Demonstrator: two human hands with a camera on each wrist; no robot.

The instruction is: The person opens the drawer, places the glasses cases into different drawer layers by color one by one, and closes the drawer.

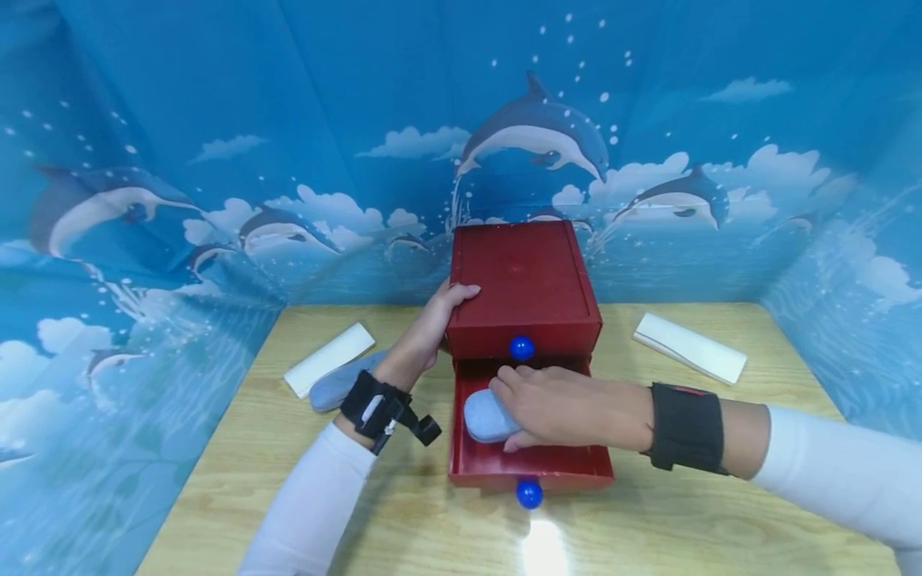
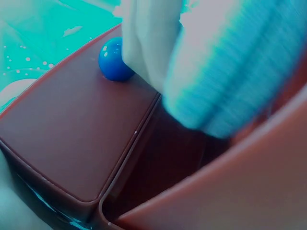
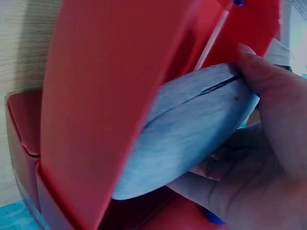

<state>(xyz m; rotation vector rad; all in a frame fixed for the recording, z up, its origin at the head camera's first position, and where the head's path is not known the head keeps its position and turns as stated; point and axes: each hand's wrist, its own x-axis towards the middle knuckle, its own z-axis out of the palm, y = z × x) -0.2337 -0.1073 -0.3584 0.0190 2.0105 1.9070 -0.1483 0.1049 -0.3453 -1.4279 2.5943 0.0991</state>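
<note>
My right hand (image 1: 558,404) grips a light blue-grey oval glasses case (image 1: 488,416) inside the pulled-out lower drawer (image 1: 569,464) of a red two-drawer box (image 1: 522,268). In the right wrist view, the thumb lies over the end of the case (image 3: 192,124) at its dark seam, and the other fingers are beneath it. The case is tilted near the drawer wall (image 3: 105,110). My left hand (image 1: 435,320) rests against the box's left side, its thumb laid over the top edge; its other fingers are mostly hidden.
A longer blue-grey case (image 1: 342,382) lies on the table at left, partly behind the left wrist, beside a white folded strip (image 1: 329,360). Another white strip (image 1: 690,349) lies at right. Blue ball knobs (image 1: 522,347) stick out from both drawers. A dolphin-print curtain (image 1: 360,96) encloses the table (image 1: 691,512).
</note>
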